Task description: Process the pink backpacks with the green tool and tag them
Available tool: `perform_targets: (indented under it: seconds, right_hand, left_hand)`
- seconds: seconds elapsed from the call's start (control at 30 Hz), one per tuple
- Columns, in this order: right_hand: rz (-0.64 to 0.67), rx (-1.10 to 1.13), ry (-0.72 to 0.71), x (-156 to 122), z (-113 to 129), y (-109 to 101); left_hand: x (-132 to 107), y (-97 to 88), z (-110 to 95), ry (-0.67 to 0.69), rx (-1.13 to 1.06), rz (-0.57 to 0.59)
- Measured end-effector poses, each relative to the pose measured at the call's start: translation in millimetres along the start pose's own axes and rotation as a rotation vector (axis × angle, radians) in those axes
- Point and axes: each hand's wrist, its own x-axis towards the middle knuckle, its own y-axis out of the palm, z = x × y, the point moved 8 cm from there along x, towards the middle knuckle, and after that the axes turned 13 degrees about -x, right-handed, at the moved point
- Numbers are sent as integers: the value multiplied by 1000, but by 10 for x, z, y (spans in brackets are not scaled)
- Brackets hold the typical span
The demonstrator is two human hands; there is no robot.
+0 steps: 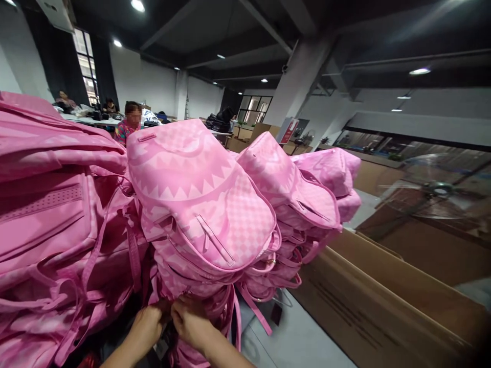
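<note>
A tall stack of pink checkered backpacks fills the middle of the view, the top one printed with a shark-mouth pattern. My left hand and my right hand meet at the bottom of this stack. Both are curled closed into the pink fabric and straps of a lower backpack. What the fingertips pinch is hidden under the bags. A dark tag hangs among the loose straps to the right of my hands.
More pink backpacks are heaped at left, and others at right. Flat brown cardboard leans along the right side. A standing fan is at far right. People sit at tables in the back.
</note>
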Motion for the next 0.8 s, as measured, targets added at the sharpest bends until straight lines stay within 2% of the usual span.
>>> perform_targets:
  seconds: [0.1,0.27,0.37,0.47,0.6,0.73,0.8]
  right_hand:
    - [18,8,8,-19,-8,-30]
    - [53,17,37,-2,-21,-43]
    - [66,34,74,21,-15,-56]
    - [76,76,110,22,-2,-77]
    - [87,161,143,5,6,-96]
    - [67,262,214,0,-51,-116]
    - [56,315,243,1,-80,-120]
  left_hand:
    - [-9,-8,-17,-1,28,-62]
    - [-32,48,-29,7,117,-54]
    - [-47,43,18,-23,170,-93]
    - [-57,55,131,-29,104,-144]
    - [-53,88,217,97,-123,-136]
    - [-50,11,278,13,-64,-183]
    - [-43,-7,270,14,-76,-195]
